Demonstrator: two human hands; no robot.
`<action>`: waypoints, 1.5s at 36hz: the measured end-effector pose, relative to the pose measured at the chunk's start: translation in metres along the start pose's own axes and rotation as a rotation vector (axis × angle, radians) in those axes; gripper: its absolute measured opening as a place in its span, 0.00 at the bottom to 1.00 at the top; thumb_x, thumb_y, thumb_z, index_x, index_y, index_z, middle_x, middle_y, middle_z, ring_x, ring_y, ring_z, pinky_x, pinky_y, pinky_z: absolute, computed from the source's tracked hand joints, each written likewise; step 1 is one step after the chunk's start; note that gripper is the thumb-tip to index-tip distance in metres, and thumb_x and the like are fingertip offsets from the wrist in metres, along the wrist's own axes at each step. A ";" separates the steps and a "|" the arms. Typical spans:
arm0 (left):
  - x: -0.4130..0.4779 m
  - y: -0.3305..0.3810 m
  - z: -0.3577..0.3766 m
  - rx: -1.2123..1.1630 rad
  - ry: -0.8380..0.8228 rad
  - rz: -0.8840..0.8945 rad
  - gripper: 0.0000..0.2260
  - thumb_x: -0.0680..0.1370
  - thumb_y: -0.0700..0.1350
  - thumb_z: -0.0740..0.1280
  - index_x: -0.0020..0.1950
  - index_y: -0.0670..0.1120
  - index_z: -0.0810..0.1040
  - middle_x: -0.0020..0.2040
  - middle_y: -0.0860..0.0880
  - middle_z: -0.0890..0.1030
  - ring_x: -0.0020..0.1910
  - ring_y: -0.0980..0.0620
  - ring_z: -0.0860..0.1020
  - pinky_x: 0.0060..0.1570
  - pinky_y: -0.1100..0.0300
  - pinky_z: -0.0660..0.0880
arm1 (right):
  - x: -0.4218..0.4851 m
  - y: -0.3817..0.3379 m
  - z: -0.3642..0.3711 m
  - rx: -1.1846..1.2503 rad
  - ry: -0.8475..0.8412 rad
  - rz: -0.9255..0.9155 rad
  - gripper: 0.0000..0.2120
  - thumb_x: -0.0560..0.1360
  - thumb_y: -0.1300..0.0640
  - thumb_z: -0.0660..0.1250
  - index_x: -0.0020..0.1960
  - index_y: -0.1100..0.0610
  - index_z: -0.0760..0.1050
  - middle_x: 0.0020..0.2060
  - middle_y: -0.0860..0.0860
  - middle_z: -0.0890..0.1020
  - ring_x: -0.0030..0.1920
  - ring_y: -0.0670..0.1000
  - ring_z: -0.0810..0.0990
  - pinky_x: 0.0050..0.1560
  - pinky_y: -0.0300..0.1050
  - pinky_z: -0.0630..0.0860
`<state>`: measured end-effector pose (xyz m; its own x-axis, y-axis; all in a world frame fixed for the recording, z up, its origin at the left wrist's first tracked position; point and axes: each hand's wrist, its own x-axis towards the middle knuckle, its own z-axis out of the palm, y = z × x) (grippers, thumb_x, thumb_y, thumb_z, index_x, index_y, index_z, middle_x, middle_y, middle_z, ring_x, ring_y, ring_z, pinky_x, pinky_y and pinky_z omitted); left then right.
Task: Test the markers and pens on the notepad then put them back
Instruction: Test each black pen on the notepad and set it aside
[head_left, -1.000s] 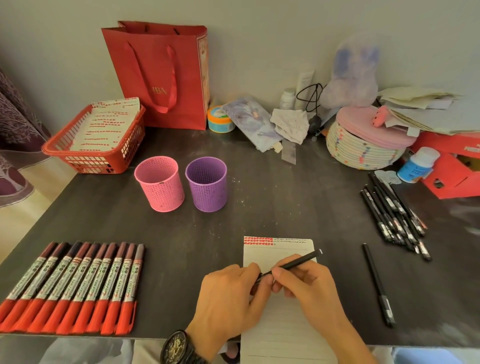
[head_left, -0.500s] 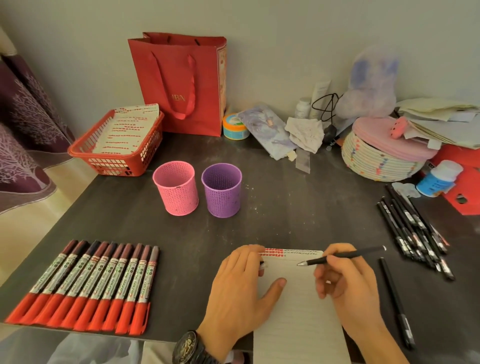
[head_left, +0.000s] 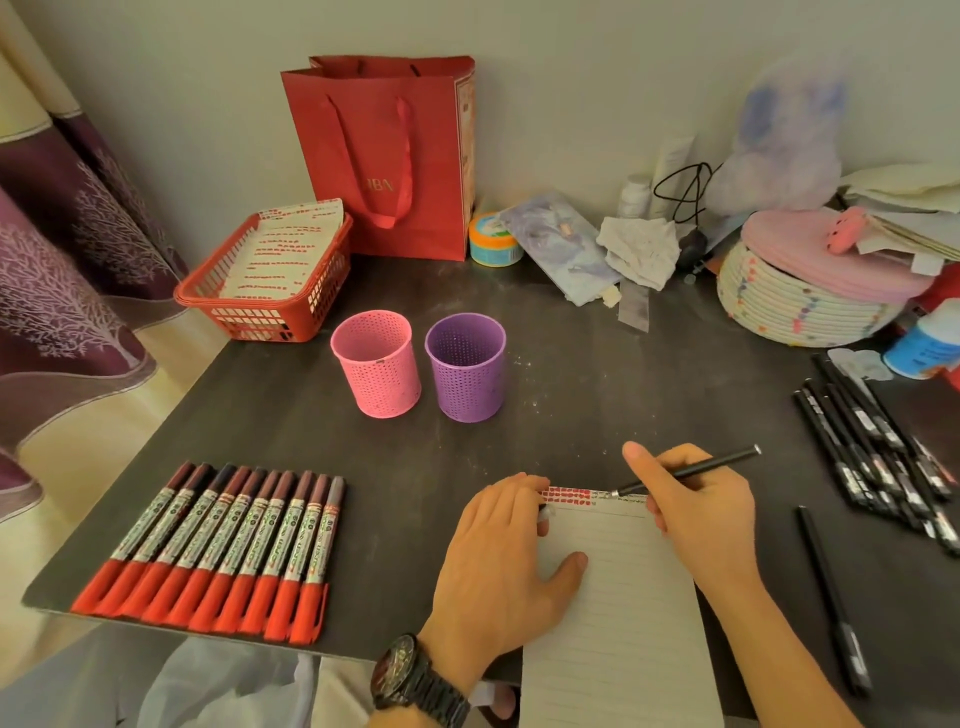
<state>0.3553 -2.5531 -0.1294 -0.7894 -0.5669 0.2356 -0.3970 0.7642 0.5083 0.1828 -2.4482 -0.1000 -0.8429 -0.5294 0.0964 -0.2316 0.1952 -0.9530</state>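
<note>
A lined notepad (head_left: 623, 597) lies at the table's front edge, with red and dark marks along its top. My right hand (head_left: 706, 514) grips a thin black pen (head_left: 717, 462), its tip touching the pad's top margin. My left hand (head_left: 498, 561) rests on the pad's left side, thumb spread, fingers curled round a small pen cap (head_left: 546, 512). Several red-capped markers (head_left: 223, 545) lie in a row at the left. A bunch of black pens (head_left: 872, 447) lies at the right, with one lone black pen (head_left: 831, 597) closer to me.
A pink mesh cup (head_left: 376, 364) and a purple mesh cup (head_left: 465, 366) stand mid-table. A red basket (head_left: 265, 280) holding paper and a red bag (head_left: 384, 156) sit at the back left. A woven basket (head_left: 800, 301) and clutter fill the back right.
The hands have pulled apart, taking the cap off the pen. My right hand brought the pen tip to the pad's top; my left hand settled on the pad with the cap.
</note>
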 end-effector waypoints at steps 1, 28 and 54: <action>0.000 0.000 0.000 0.005 0.000 0.000 0.16 0.73 0.67 0.62 0.53 0.59 0.64 0.67 0.62 0.69 0.68 0.61 0.64 0.69 0.65 0.58 | 0.000 0.002 0.001 -0.014 0.014 -0.005 0.14 0.73 0.45 0.74 0.33 0.50 0.76 0.24 0.52 0.79 0.24 0.45 0.77 0.30 0.37 0.75; 0.002 0.004 0.001 0.031 -0.038 -0.090 0.29 0.72 0.72 0.57 0.68 0.60 0.64 0.69 0.63 0.69 0.68 0.62 0.65 0.67 0.67 0.54 | 0.000 0.013 0.008 -0.080 0.045 -0.046 0.15 0.76 0.55 0.73 0.32 0.53 0.74 0.23 0.49 0.80 0.23 0.42 0.77 0.30 0.29 0.74; 0.002 0.003 0.003 0.043 -0.008 -0.092 0.27 0.72 0.71 0.60 0.66 0.59 0.66 0.66 0.64 0.70 0.66 0.63 0.66 0.63 0.71 0.53 | 0.001 0.013 0.009 -0.137 0.040 -0.030 0.15 0.76 0.55 0.72 0.32 0.53 0.75 0.23 0.48 0.80 0.24 0.44 0.78 0.28 0.34 0.73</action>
<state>0.3509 -2.5506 -0.1300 -0.7523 -0.6329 0.1831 -0.4877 0.7218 0.4912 0.1830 -2.4539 -0.1149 -0.8526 -0.5039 0.1387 -0.3191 0.2918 -0.9017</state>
